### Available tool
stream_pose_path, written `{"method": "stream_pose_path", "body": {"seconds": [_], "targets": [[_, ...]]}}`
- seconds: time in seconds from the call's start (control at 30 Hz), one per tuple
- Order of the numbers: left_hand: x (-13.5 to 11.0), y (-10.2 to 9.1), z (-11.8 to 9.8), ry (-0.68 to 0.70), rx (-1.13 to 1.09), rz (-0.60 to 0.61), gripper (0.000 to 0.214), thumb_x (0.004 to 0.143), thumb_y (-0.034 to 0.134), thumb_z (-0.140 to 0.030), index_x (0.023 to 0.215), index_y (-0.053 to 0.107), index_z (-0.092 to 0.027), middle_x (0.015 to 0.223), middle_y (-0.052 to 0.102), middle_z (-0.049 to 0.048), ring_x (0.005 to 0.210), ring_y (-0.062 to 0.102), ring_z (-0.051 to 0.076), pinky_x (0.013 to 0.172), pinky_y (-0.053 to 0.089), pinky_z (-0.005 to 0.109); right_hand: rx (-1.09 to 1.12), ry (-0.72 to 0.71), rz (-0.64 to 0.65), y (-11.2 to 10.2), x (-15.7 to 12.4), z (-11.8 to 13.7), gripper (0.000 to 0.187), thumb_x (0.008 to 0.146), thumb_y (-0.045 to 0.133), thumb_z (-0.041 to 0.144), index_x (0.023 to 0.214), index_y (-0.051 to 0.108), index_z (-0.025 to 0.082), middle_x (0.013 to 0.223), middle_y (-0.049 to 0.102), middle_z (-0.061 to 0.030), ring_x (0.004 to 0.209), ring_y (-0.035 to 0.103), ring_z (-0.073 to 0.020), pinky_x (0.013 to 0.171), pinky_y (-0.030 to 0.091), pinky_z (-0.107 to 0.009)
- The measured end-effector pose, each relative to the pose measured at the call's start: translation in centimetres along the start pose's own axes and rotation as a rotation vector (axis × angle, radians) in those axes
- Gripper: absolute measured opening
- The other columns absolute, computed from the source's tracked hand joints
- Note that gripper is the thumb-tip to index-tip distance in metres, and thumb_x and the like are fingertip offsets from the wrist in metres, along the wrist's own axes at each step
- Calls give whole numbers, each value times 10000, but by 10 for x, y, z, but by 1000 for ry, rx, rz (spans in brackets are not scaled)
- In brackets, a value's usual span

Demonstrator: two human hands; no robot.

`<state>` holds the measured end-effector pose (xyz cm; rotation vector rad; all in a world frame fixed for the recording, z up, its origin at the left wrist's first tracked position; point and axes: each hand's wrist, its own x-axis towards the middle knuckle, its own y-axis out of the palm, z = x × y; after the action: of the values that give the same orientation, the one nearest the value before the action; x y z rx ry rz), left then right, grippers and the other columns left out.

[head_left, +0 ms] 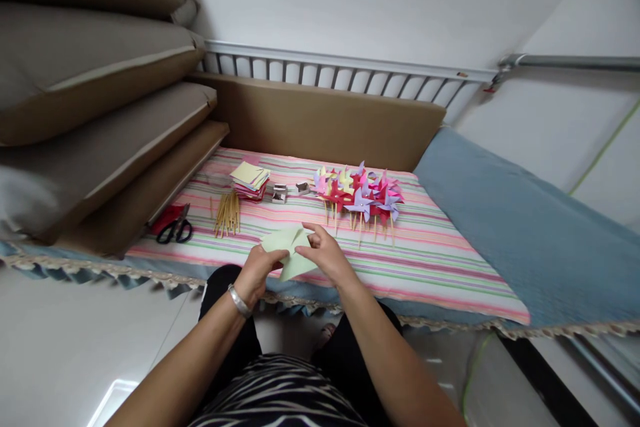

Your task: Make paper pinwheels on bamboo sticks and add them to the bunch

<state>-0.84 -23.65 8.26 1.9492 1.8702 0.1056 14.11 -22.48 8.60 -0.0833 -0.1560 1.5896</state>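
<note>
Both my hands hold a pale green paper square (287, 248) just above the near edge of the striped cloth (440, 260). My left hand (257, 273), with a silver bracelet on the wrist, pinches its left side. My right hand (325, 252) pinches a folded flap near the paper's middle. Beyond the hands lie several finished paper pinwheels (357, 195) in pink, purple, red and yellow on wooden sticks. A bundle of bare wooden sticks (228, 212) lies to the left, with a stack of coloured paper squares (250, 180) behind it.
Black-handled scissors (175, 228) rest on a red item at the cloth's left edge. Two small metal objects (287, 191) sit between the paper stack and the pinwheels. Brown cushions (90, 113) are stacked at left, and a blue quilt (525, 227) lies at right.
</note>
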Motion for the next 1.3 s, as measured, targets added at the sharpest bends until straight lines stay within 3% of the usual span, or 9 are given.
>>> {"method": "stream_pose_path", "body": {"seconds": [0.07, 0.23, 0.43, 0.6, 0.67, 0.77, 0.83, 0.9, 1.3], "targets": [[0, 2, -1, -9, 15, 11, 287, 538, 733, -160, 821, 712, -115, 734, 715, 88, 641, 631, 187, 606, 488, 287, 61, 32, 56, 1, 3, -1, 504, 578, 659, 162, 1073, 568, 192, 787, 691, -15, 710, 650, -201, 604, 504, -298], [1, 1, 2, 2, -9, 0, 283, 498, 768, -153, 772, 708, -114, 721, 715, 83, 631, 631, 178, 626, 478, 281, 64, 14, 22, 6, 1, -1, 352, 545, 662, 139, 891, 618, 185, 813, 687, -4, 742, 630, -185, 638, 491, -273], [0, 0, 10, -77, -102, 57, 267, 533, 780, -239, 753, 712, -105, 664, 712, 85, 561, 619, 168, 583, 463, 270, 120, 40, -52, 13, -2, -9, 374, 610, 647, 222, 971, 566, 169, 882, 691, -48, 747, 638, -197, 623, 500, -292], [4, -3, 8, -55, -82, -22, 234, 511, 778, -230, 700, 712, -109, 609, 701, 66, 510, 599, 157, 536, 437, 255, 129, 20, -68, 16, -6, -12, 386, 685, 603, 240, 1058, 529, 173, 841, 683, -43, 728, 642, -194, 642, 517, -317], [8, -7, 5, -49, -75, -49, 219, 503, 774, -215, 684, 709, -109, 605, 699, 62, 509, 599, 151, 530, 428, 245, 8, -73, -118, 11, -13, -10, 394, 736, 578, 241, 1120, 518, 173, 815, 666, -38, 724, 632, -187, 674, 517, -331], [14, -14, -2, -51, -62, -88, 167, 493, 766, -194, 614, 689, -108, 550, 675, 49, 457, 567, 129, 481, 392, 226, -322, -386, -201, 2, -29, -7, 288, 818, 527, 210, 1103, 567, 200, 913, 651, -64, 866, 605, -199, 810, 488, -378], [15, -17, -6, -55, -55, -97, 148, 493, 762, -187, 583, 676, -109, 514, 656, 38, 425, 544, 116, 457, 372, 219, -476, -576, -187, -2, -39, -6, 237, 848, 501, 171, 1057, 603, 219, 1000, 640, -75, 969, 571, -207, 880, 459, -398], [16, -17, -7, -55, -51, -93, 146, 494, 762, -184, 583, 672, -111, 499, 647, 30, 414, 535, 110, 448, 364, 215, -564, -676, -152, -3, -46, -6, 228, 855, 500, 145, 1030, 622, 226, 1064, 624, -77, 1024, 544, -212, 906, 450, -409], [14, -17, -7, -62, -20, -29, 190, 491, 769, -203, 638, 695, -108, 575, 689, 59, 476, 582, 133, 508, 423, 238, -746, -787, -148, 3, -44, -14, 253, 851, 508, 116, 1015, 664, 228, 1226, 555, -100, 1171, 451, -249, 962, 438, -469]]}}
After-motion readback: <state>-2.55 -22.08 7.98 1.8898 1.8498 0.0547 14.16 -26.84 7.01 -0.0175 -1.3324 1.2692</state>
